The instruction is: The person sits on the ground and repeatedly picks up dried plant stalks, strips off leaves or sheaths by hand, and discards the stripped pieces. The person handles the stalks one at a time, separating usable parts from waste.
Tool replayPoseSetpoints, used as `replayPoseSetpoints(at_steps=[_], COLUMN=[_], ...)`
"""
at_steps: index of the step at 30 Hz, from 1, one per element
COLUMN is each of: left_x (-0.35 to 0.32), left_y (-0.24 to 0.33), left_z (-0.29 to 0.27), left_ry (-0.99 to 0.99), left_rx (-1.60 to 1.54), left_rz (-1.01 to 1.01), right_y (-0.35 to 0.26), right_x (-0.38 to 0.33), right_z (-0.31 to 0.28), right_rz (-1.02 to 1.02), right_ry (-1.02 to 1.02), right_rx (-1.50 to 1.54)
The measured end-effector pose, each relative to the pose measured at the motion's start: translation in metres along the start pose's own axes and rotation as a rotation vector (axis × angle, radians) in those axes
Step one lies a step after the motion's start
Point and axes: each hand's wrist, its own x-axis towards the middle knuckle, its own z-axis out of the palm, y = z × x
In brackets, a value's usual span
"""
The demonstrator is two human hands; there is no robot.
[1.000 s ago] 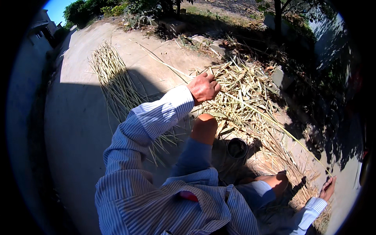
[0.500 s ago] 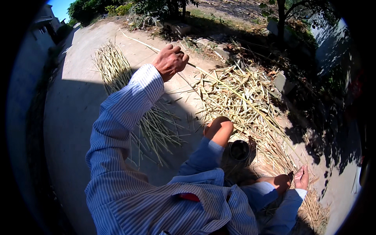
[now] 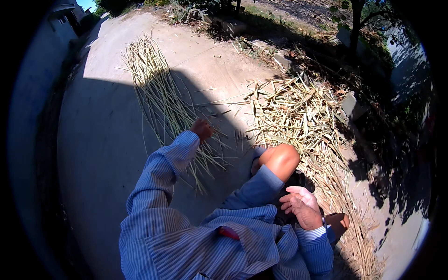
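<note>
My left hand (image 3: 202, 129), in shade, hovers at or over the lower part of a long bundle of pale stalks (image 3: 161, 93) laid on the pavement. Its fingers curl inward, and what they hold, if anything, is hidden. Close to my bent knees is my right hand (image 3: 302, 207), palm turned up and inward, fingers loosely apart with nothing visible in them. Beyond it spreads a heap of dry leaf sheaths and stripped husks (image 3: 298, 114), trailing down to the right beside my leg.
A dark round container (image 3: 303, 179) is partly hidden behind my right hand. Stone blocks (image 3: 351, 105) and a tree (image 3: 357, 23) edge the pavement at right. A wall (image 3: 42, 60) runs along the left. My knee (image 3: 282, 161) rises between bundle and heap.
My left hand has come down and nearer, from far out to the stalk bundle. The long stalk it held is no longer visible there. My right hand has moved inward and its fingers opened.
</note>
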Motion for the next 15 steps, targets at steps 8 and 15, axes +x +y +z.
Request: replayPoseSetpoints(at_steps=[8,15], left_x=[0.008,0.052], left_y=[0.013,0.022], left_z=[-0.003,0.008], left_ry=[-0.906,-0.536], left_rx=[0.016,-0.276], left_rz=[-0.093,0.126], right_y=[-0.012,0.145], right_x=[-0.105,-0.170], right_z=[-0.154,-0.275], right_rz=[-0.547,-0.320], right_ry=[0.799,1.390], right_rx=[0.158,0.264])
